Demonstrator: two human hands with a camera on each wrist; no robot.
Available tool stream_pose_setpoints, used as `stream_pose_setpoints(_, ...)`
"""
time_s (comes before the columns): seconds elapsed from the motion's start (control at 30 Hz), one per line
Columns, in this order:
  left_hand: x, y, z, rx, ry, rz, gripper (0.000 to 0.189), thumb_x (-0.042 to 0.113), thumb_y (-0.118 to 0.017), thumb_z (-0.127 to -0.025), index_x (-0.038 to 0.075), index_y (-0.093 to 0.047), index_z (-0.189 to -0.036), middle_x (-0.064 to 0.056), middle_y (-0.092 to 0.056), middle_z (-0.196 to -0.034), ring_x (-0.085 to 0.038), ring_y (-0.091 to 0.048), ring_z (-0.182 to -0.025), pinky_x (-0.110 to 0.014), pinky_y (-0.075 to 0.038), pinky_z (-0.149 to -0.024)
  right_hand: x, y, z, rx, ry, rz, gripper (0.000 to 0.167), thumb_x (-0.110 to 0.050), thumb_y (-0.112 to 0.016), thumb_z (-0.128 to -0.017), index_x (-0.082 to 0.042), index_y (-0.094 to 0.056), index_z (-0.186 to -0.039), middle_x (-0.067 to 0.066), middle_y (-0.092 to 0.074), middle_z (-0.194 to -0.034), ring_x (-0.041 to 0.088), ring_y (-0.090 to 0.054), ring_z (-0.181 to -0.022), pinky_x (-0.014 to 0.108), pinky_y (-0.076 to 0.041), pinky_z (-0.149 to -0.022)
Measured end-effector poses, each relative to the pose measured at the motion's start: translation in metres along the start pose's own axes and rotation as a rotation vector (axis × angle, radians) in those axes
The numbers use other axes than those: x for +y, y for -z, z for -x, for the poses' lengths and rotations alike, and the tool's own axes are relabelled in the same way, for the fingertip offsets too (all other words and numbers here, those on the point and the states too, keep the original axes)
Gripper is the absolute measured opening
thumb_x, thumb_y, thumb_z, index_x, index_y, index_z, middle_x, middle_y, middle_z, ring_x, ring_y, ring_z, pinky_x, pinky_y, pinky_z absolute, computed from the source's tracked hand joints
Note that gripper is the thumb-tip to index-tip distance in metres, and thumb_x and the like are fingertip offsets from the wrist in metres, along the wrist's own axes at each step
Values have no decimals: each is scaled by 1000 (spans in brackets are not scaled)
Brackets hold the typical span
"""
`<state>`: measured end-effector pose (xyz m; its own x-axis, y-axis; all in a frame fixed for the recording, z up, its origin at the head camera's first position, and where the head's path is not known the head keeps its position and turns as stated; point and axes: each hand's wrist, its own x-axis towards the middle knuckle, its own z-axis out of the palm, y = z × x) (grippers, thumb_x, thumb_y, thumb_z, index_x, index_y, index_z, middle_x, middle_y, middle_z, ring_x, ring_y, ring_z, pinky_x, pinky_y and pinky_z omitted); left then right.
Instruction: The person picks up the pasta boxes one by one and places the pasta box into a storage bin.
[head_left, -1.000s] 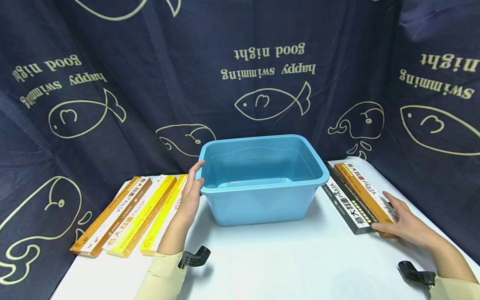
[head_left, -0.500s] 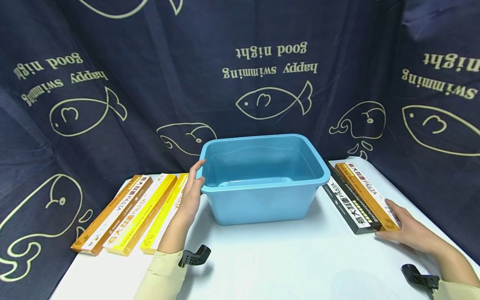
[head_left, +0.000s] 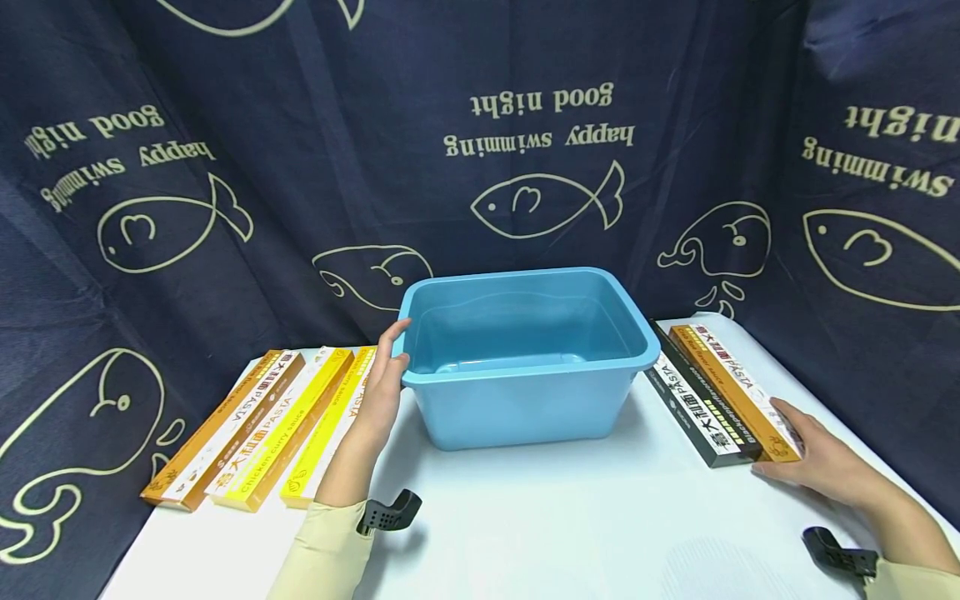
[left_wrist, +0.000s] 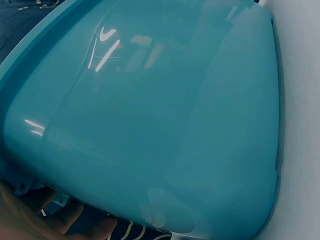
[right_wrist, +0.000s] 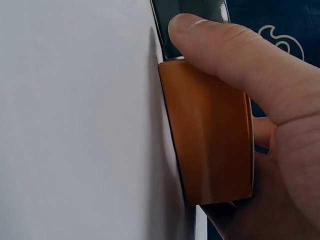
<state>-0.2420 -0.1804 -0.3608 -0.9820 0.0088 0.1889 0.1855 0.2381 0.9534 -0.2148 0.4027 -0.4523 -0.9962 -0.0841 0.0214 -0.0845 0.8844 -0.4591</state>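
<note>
In the head view, a blue plastic tub stands in the middle of the white table. My left hand holds its left rim, the thumb at the front corner. The left wrist view has the tub's wall filling most of it, with curled fingertips at the lower left. At the right, my right hand grips the near end of an orange-brown pasta box. Its thumb lies across the box's end in the right wrist view, overlapping a black pasta box alongside; the other fingers are mostly hidden.
Left of the tub lie a brown pasta box, a yellow pasta box and another yellow pasta box, partly behind the left forearm. A dark blue fish-print cloth hangs close around the table's back and sides.
My right hand has shifted slightly right, its thumb moving from the black box's corner to the orange-brown box's end. My left hand and the tub keep their places.
</note>
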Motion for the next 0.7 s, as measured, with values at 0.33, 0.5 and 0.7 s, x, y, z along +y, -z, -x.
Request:
stream_pose_setpoints(0.33, -1, 0, -1, 0, -4, -3, 54, 31, -30, -99, 42, -27, -151, 8, -11, -168, -30, -21, -151, -66, -25, -118, 4, 11, 1, 65, -65, 75, 112, -44, -83, -75, 14, -22, -148, 47, -33, -134, 59, -42, -114, 72, -38, -90)
stream_pose_setpoints(0.5, -1, 0, -1, -3, -12, -1, 54, 31, -30, -99, 42, -27, -151, 8, -10, -168, -29, -21, -151, -66, -26, -117, 4, 17, 4, 131, -126, 58, 106, -44, -81, -78, 10, -23, -149, 46, -30, -133, 58, -40, -111, 70, -37, -86)
stream_pose_setpoints(0.7, -2, 0, -1, -2, -9, 0, 53, 30, -30, -99, 43, -27, -151, 8, -10, -168, -30, -21, -151, -66, -26, -117, 3, 20, 7, 221, -114, 25, 93, -39, -79, -82, 8, -30, -147, 44, -38, -131, 55, -44, -108, 64, -36, -82)
